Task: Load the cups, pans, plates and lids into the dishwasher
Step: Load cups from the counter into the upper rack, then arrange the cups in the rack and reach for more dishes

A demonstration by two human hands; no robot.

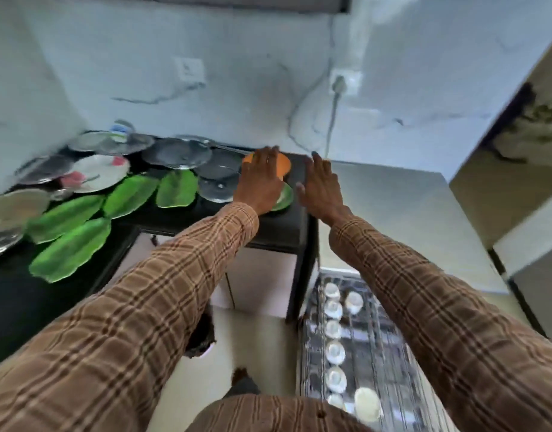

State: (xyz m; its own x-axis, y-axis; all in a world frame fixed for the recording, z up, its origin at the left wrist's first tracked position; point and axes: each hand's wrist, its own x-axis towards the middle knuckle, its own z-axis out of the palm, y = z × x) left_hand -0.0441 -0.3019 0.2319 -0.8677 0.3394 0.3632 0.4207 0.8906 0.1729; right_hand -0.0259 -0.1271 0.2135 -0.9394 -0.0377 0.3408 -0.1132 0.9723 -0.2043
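1. Several steel plates [17, 210] lie at the far left of the black desk [277, 229], blurred by motion, with a white plate [98, 173] bearing red marks just behind them.
2. Five green leaf-shaped plates [70, 249] run in a loose diagonal from the near left toward the middle of the desk, some overlapping at their edges.
3. Behind them, round steel lids [176, 152] sit along the marble wall, and a glass lid [218, 188] with a knob lies just right of the last leaf plate.
4. The left hand [260, 179] reaches out over an orange cup [284, 165] and a round green plate [285, 199] near the desk's right end. Its fingers [270, 157] are stretched fairly straight across the cup; whether they touch it I cannot tell.
5. The right hand [323, 185] hovers just beside it over the desk's right edge, fingers spread and straight, holding nothing.
6. Both arms wear brown plaid sleeves [137, 322].
7. Low at the right, the dishwasher rack [377, 344] is pulled out, with a row of pale upturned cups [334, 352] standing in it.
8. A white plug [339, 84] sits in a wall socket above the right hand.
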